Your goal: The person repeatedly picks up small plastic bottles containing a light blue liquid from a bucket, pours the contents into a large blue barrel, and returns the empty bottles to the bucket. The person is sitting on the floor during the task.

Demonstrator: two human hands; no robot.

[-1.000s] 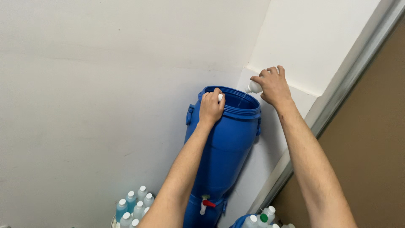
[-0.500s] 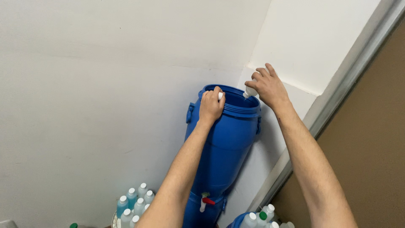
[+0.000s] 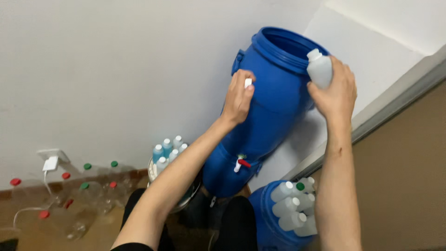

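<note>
Right hand (image 3: 335, 90) grips a small white bottle (image 3: 320, 69), uncapped, upright just at the near rim of the open blue drum (image 3: 274, 107); left hand (image 3: 238, 98) pinches its white cap (image 3: 248, 82) against the drum's side. Emptying looks done, recapping left. Nearer, bottle-filled bins (image 3: 288, 211) crowd the floor; farther, drum and wall (image 3: 116, 60) leave little room.

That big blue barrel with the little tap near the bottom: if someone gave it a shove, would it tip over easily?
Probably not easily. The blue barrel is tall but wide, and stands close against the wall. Its open top hides how full it is; any liquid inside would make it heavy. The left hand rests on its smooth plastic side, which looks stiff and possibly slippery.
</note>
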